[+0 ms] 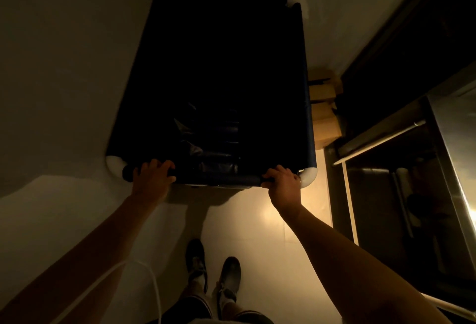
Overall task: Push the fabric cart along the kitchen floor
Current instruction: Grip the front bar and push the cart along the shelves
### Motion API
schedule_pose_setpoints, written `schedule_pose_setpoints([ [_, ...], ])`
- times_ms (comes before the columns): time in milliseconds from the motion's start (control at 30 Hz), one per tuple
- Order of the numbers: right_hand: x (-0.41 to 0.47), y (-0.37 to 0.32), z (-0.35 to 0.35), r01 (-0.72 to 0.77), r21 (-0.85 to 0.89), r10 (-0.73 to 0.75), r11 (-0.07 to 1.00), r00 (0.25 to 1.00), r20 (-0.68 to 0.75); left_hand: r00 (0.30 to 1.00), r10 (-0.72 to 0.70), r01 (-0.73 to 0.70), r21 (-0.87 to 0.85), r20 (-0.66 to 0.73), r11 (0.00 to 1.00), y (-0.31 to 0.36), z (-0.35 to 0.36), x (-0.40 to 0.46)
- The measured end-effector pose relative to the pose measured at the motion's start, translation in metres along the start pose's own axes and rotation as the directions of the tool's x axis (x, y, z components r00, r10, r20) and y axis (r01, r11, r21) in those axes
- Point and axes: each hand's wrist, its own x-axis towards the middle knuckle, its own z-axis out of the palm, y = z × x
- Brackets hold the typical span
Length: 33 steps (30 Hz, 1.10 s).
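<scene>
Your fingers point(164, 165) on the left hand point(152, 179) curl over the near rim of the fabric cart point(213, 66), wrapped around the dark padded bar close to its near-left corner. The right hand point(283, 182) does the same at the near-right corner, its fingers folded down over the bar just beside the white corner cap point(307, 177). Both grips are closed on the rim, arms nearly straight, so you are in the pushing step itself: the hold is made and the cart is in front of you, ready to roll.

The cart stands on the pale kitchen floor point(270, 215), stretching away from you toward the far wall. Its inside is too dark to read beyond some crumpled dark plastic point(206, 148) near your side. Your shoes point(213, 269) are set just behind it, one slightly ahead of the other.

To the cart's right, cardboard boxes point(324, 112) sit just beside its side panel, and beyond them a steel counter point(453, 148) with a lower shelf runs along the right. On the left the floor looks open, though shadow hides detail.

The next move, I judge, calls for even pressure through both hands and a slight bias leftward, so the right side does not snag the boxes. Step in behind it instead of reaching. The far wall appears close, so expect to steer soon.
</scene>
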Motion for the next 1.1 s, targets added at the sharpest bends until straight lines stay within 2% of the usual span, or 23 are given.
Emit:
schedule_pose_setpoints([
  [467, 0.118, -0.006, -0.013, 0.005, 0.005, -0.005, 1.0, 0.999, -0.035, 1.0, -0.018, 0.018, -0.05, -0.001, 0.999, 0.026, -0.037, 0.109],
  [533, 0.122, -0.002, -0.012, 0.035, -0.014, -0.036, 0.999, 0.999, -0.035, 0.999, -0.027, 0.028, -0.057, 0.021, 0.998, 0.025, -0.039, 0.115],
  [633, 0.116, 0.002, -0.008, 0.081, -0.062, -0.085, 0.995, 0.995, -0.061, 0.999, -0.016, 0.014, -0.042, -0.041, 0.999, 0.025, -0.031, 0.11],
  [833, 0.123, 0.003, -0.011, 0.057, 0.003, -0.057, 0.998, 0.998, -0.009, 0.999, -0.039, 0.038, -0.098, -0.012, 0.994, 0.023, -0.037, 0.112],
  [933, 0.121, 0.003, -0.013, 0.064, -0.004, -0.064, 0.998, 0.997, -0.035, 0.998, -0.029, 0.023, -0.095, -0.06, 0.995, 0.024, -0.033, 0.11],
  [1100, 0.123, 0.006, -0.012, 0.085, -0.003, -0.085, 0.996, 0.996, -0.034, 0.998, -0.055, 0.053, -0.102, -0.015, 0.993, 0.025, -0.035, 0.112],
])
